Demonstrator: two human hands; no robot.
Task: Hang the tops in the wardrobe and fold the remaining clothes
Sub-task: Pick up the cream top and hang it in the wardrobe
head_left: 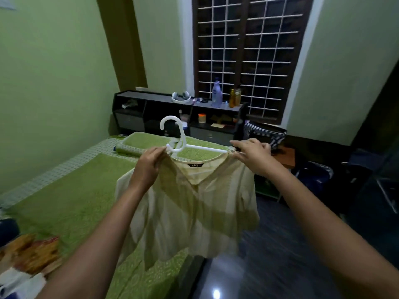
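Note:
A cream top (187,208) with a black neck label hangs in the air over the edge of the bed. A white plastic hanger (183,145) lies across its neckline, hook upward. My left hand (149,162) pinches the top's left shoulder next to the hanger's left end. At the hanger's right end, my right hand (252,155) pinches the right shoulder of the top. A heap of orange, red and white clothes (28,255) lies on the bed at the lower left.
The bed (71,197) with a green cover fills the left side, a green pillow (151,143) at its head. Behind it stands a black headboard shelf (151,98) with bottles and headphones. A striped bag (265,132) and dark clutter sit at the right; dark tiled floor below.

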